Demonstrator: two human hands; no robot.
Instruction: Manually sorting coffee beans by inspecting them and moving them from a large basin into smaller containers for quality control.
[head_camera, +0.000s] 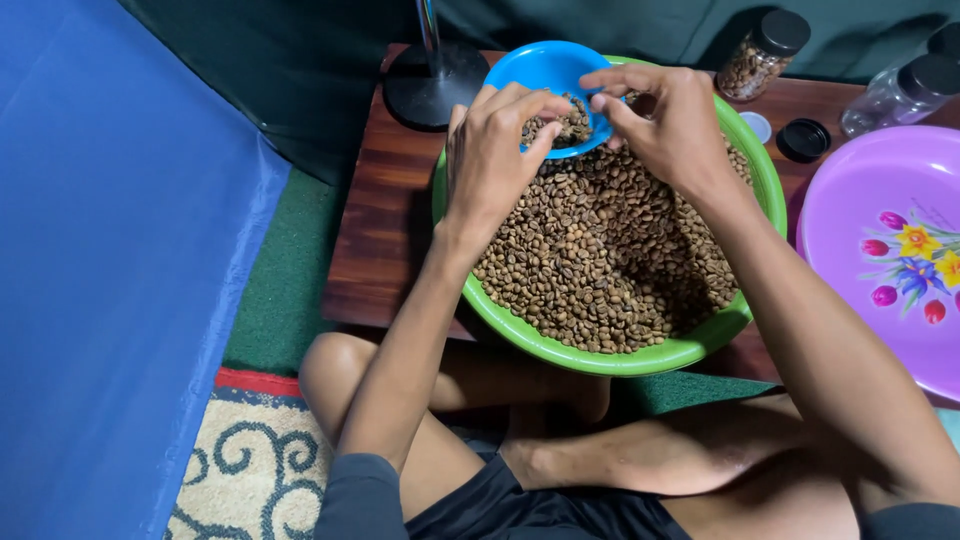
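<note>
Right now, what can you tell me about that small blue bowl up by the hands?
The small blue bowl is round, shiny and looks like plastic. It sits tilted at the far side of the big green basin, resting on the heap of brown beans, and holds a small scoop of the same beans. The left hand curls over its near rim with the thumb against the edge, and the right hand pinches at its right side. Its far inner wall is bare.

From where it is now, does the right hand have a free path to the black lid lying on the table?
Probably yes. The right hand sits at the blue bowl, and the black lid lies on the wooden table just past the green basin's rim, with nothing between them.
</note>
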